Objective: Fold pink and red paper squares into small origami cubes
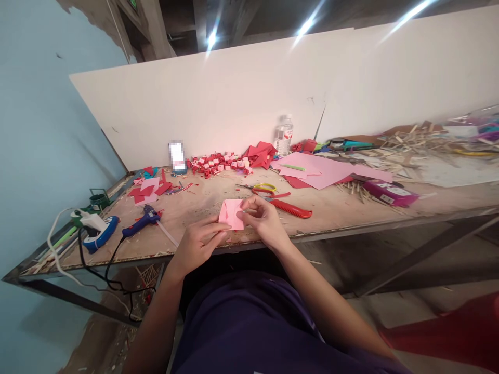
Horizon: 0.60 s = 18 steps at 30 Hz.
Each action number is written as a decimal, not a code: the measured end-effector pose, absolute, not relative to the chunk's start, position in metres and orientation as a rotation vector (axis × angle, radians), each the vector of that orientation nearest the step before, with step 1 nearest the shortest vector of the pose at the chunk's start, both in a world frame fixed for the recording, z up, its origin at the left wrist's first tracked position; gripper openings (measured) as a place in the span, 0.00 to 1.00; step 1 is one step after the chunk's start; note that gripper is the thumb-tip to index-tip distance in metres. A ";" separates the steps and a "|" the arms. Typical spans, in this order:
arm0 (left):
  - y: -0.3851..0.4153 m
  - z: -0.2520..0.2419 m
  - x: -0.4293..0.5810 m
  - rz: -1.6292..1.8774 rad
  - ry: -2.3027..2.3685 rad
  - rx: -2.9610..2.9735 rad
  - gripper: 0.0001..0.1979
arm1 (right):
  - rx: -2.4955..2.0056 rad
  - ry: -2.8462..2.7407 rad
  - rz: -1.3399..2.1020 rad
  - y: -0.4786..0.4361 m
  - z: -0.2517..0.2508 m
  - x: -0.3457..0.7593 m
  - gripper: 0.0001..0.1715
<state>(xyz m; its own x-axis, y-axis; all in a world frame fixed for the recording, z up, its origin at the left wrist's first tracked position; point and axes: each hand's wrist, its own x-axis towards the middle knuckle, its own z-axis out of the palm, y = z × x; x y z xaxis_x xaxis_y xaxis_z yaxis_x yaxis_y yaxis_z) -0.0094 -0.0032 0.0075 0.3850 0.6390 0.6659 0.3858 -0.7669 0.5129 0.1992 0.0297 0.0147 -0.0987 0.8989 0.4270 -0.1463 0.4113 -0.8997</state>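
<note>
At the near edge of the workbench [195,200], head view: a small square of pink paper [231,213] is held just above the plywood, between the two hands. The left hand [200,241] grips its lower left edge, thumb and fingers closed on the sheet. The right hand [263,218] is pinched on the right side, its fingertips pressing a flap toward the middle. The step in hand appears to be folding, with several flaps already turned in. A further crease would call for edges lined up squarely and firm pressure from the fingertips, since thin paper creases once and keeps any error.

The paper is matte, thin and sharply angular. The bench top is rough, scuffed plywood strewn with slivers. Beyond the hands lie yellow-handled scissors [262,188] and a red utility knife [290,209] with a ribbed plastic grip. To the left lies a blue glue gun [142,221], its black cord hanging over the edge. Further back are a heap of small red and pink folded pieces [218,162], flat pink sheets [323,169], a clear water bottle [283,135] and a tangle of pale wooden sticks [401,143].
</note>
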 end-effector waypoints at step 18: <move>-0.001 0.001 -0.009 1.367 1.126 2.519 0.16 | -0.834 -1.627 0.765 0.025 0.016 0.202 0.10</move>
